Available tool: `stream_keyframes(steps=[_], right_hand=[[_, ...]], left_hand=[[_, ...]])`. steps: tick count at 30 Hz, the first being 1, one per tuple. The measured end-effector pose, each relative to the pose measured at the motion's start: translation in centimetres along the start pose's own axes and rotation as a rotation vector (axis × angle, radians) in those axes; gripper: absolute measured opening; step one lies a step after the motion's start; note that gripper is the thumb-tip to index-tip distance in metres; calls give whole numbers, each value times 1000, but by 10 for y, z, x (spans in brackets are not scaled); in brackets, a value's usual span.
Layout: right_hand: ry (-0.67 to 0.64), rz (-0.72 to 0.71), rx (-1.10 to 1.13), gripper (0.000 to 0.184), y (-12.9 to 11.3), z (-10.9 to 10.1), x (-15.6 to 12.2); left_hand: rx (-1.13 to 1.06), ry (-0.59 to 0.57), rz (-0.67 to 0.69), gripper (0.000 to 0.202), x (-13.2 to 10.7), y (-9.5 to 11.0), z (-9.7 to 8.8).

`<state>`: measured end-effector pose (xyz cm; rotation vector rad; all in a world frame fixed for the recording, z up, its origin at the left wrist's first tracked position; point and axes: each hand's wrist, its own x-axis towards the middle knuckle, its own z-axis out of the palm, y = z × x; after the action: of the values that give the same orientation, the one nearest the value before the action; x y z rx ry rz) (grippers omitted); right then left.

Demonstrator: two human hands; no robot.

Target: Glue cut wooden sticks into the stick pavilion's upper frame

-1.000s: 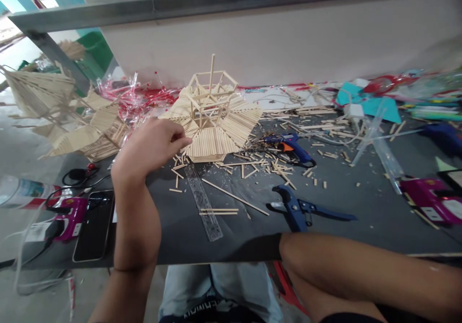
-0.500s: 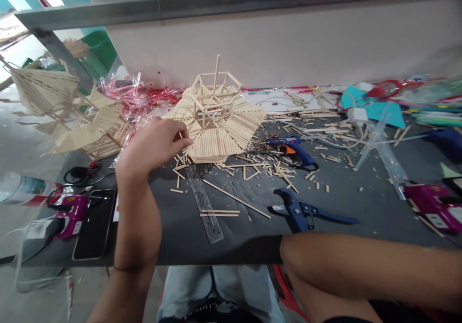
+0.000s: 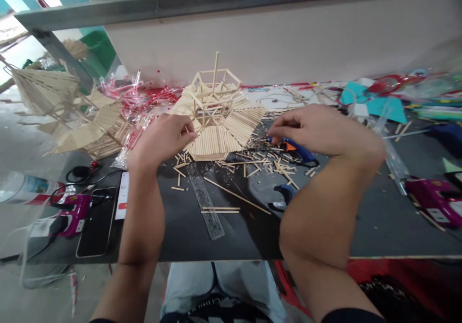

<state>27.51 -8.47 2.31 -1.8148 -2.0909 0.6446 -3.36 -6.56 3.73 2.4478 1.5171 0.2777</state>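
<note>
A hexagonal model pavilion (image 3: 216,140) built of thin wooden sticks stands at the middle of the table, with tiered slatted roof panels and an upright stick on top. Against its left roof edge is my left hand (image 3: 166,135), fingers curled and pinched; whatever they grip is hidden. My right hand (image 3: 310,128) hovers over the blue glue gun (image 3: 305,154), right of the model. Its fingers are bent together near the gun's front, and their contents cannot be made out. My right hand and forearm cover part of the gun and most of a blue cutter (image 3: 287,194).
Cut stick pieces (image 3: 281,166) litter the table around the model. A clear ruler (image 3: 205,200) lies in front, under two sticks. Phones (image 3: 96,222) and a magenta power block (image 3: 76,217) sit at left. Another stick model (image 3: 90,121) stands at the far left.
My right arm has swung up from the table's front edge, bringing my right hand over the glue gun. My left hand has shifted slightly right along the model's edge.
</note>
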Motion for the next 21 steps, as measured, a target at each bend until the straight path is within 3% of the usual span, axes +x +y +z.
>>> stream_keyframes(steps=[3, 9, 16, 21], right_hand=[[-132, 135, -4, 15, 12, 1, 4], [-161, 106, 42, 25, 13, -2, 1], [-93, 110, 3, 32, 4, -1, 0], [-39, 75, 18, 29, -1, 2, -1]], left_hand=[[19, 38, 24, 21, 6, 2, 10], [0, 123, -6, 19, 17, 8, 25], [57, 164, -16, 23, 19, 11, 26], [114, 164, -30, 25, 16, 1, 18]])
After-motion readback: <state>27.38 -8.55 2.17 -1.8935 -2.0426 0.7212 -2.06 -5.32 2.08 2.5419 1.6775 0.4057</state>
